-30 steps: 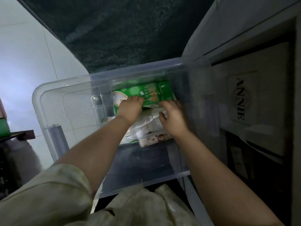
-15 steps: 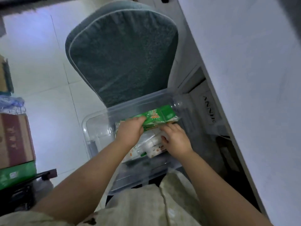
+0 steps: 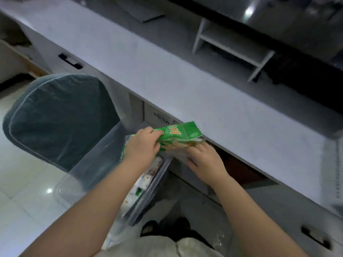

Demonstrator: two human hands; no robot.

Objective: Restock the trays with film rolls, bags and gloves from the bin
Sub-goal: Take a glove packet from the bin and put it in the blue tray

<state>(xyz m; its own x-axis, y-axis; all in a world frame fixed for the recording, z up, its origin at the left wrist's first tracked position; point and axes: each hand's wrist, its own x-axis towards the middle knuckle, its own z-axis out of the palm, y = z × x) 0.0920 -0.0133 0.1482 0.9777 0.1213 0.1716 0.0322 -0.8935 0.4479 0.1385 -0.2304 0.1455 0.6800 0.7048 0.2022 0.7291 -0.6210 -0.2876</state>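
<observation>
So both hands were up over the clear bin [image 3: 104, 160], right at the near edge of the grey worktop [image 3: 167, 78]. Left hand [image 3: 142, 147] pinched one green pack [image 3: 179, 132] at its left end; right hand [image 3: 204, 162] curled under a crinkly clear bag [image 3: 182, 154] just below it. Worktop was wide open beyond. A few packs stayed in the bin, too blurry to count. One chair [image 3: 61, 119] stood left.

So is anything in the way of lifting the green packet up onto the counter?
Nothing visible. Both hands hold the green packet above the clear bin, beside the counter edge, and the counter nearby looks bare.
</observation>
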